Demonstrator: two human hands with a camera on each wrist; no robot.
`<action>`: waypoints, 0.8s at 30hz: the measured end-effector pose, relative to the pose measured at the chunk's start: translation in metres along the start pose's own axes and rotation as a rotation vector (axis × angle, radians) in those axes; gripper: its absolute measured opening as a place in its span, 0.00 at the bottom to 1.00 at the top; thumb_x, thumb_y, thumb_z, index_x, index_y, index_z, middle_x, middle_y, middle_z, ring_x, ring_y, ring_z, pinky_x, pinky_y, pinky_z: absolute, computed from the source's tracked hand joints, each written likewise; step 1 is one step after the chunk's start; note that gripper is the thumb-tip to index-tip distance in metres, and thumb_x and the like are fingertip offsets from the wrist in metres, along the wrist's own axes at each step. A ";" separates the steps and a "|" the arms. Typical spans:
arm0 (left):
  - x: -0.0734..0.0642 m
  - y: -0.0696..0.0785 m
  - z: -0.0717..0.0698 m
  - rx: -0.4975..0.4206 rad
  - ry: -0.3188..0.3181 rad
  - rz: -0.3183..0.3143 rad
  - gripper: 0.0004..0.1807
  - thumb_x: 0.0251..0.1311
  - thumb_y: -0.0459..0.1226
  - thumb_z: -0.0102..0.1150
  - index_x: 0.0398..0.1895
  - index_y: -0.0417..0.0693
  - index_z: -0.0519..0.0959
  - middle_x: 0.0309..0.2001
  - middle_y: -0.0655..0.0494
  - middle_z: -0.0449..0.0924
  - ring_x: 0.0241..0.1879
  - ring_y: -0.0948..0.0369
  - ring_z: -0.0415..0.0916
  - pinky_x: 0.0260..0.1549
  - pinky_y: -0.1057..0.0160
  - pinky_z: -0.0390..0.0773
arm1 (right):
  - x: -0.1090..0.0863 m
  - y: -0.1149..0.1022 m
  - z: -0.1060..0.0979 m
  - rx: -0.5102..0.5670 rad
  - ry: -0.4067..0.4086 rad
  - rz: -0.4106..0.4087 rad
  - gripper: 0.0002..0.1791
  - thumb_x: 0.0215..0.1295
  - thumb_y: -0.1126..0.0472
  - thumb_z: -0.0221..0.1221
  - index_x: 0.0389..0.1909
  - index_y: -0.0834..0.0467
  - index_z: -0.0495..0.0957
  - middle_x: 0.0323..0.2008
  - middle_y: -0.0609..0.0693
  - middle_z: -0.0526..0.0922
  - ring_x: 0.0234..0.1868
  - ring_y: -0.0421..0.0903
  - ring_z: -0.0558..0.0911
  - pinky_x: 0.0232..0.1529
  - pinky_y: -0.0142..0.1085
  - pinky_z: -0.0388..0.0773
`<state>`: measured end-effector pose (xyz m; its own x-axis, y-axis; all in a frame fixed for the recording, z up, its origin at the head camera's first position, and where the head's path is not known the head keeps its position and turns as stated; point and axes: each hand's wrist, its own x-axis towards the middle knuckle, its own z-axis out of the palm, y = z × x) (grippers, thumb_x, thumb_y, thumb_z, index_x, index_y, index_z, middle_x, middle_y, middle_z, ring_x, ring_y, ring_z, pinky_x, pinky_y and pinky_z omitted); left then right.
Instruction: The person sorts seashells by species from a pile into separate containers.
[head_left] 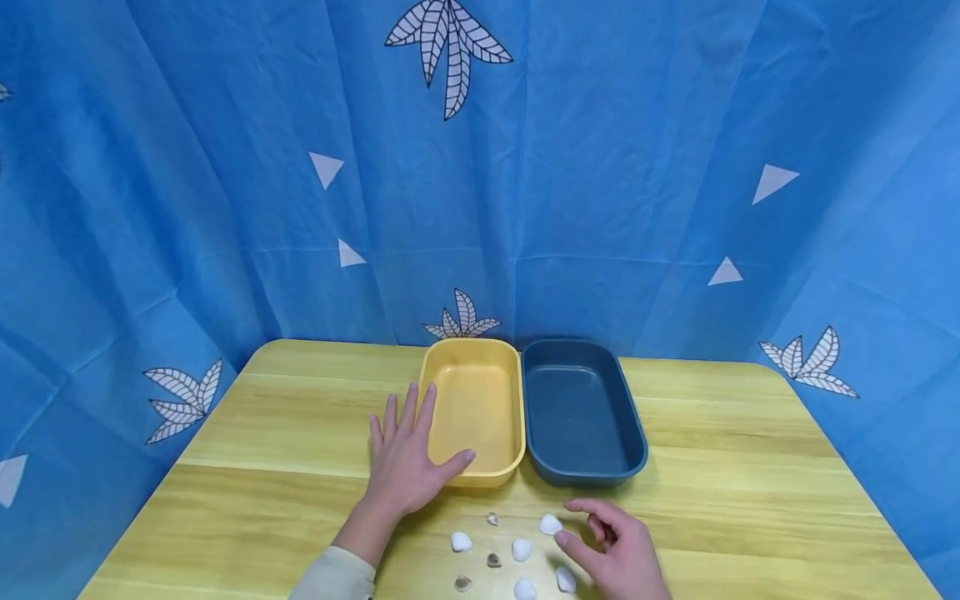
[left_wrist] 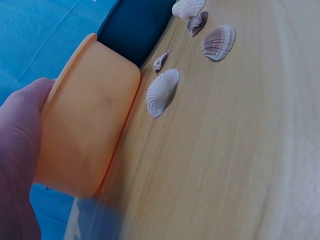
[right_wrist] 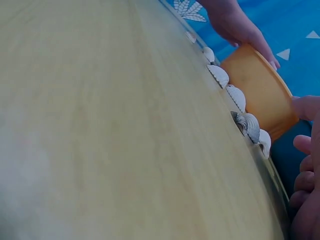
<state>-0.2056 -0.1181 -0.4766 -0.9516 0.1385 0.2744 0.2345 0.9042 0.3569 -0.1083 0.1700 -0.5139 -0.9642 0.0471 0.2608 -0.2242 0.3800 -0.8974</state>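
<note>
My left hand [head_left: 405, 468], fingers spread, lies over the near left corner of a yellow plastic tray [head_left: 435, 354]; in the left wrist view its thumb is at the tray's rim. My right hand [head_left: 621, 552] hovers near a white seashell [head_left: 551, 524], thumb and index finger apart with the shell by the gap, the other fingers loosely curled. Nothing is held in it. Other white shells, such as one [head_left: 522, 549] in the middle and one [head_left: 566, 580] by the right thumb, lie with small brownish shells [head_left: 493, 561] in front of the trays.
A dark blue tray [head_left: 637, 433] stands right beside the yellow one, both with bare floors. Wooden tabletop [head_left: 750, 467] extends to both sides. Behind it hangs a blue curtain [head_left: 600, 167] with leaf and triangle prints.
</note>
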 end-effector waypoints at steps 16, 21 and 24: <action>-0.002 -0.004 0.004 -0.092 -0.011 0.003 0.60 0.54 0.69 0.59 0.81 0.48 0.47 0.79 0.46 0.43 0.76 0.40 0.34 0.67 0.32 0.34 | 0.005 -0.007 0.000 -0.161 -0.069 0.125 0.17 0.43 0.55 0.80 0.34 0.40 0.86 0.16 0.38 0.63 0.19 0.36 0.64 0.28 0.31 0.66; -0.003 -0.006 0.003 -0.117 -0.015 0.018 0.60 0.54 0.68 0.60 0.81 0.46 0.48 0.79 0.47 0.43 0.76 0.40 0.34 0.67 0.32 0.34 | 0.007 -0.008 0.000 -0.238 -0.099 0.119 0.16 0.44 0.50 0.80 0.34 0.38 0.86 0.15 0.37 0.63 0.19 0.35 0.63 0.26 0.31 0.64; -0.003 -0.006 0.003 -0.124 -0.018 0.021 0.60 0.54 0.69 0.59 0.81 0.46 0.47 0.79 0.47 0.43 0.76 0.40 0.35 0.67 0.32 0.34 | 0.008 -0.008 0.000 -0.302 -0.122 0.105 0.16 0.44 0.49 0.79 0.34 0.37 0.85 0.15 0.36 0.62 0.18 0.35 0.61 0.24 0.31 0.61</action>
<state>-0.2044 -0.1231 -0.4824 -0.9495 0.1648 0.2668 0.2756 0.8446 0.4590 -0.1142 0.1675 -0.5044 -0.9938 -0.0032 0.1115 -0.0881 0.6362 -0.7664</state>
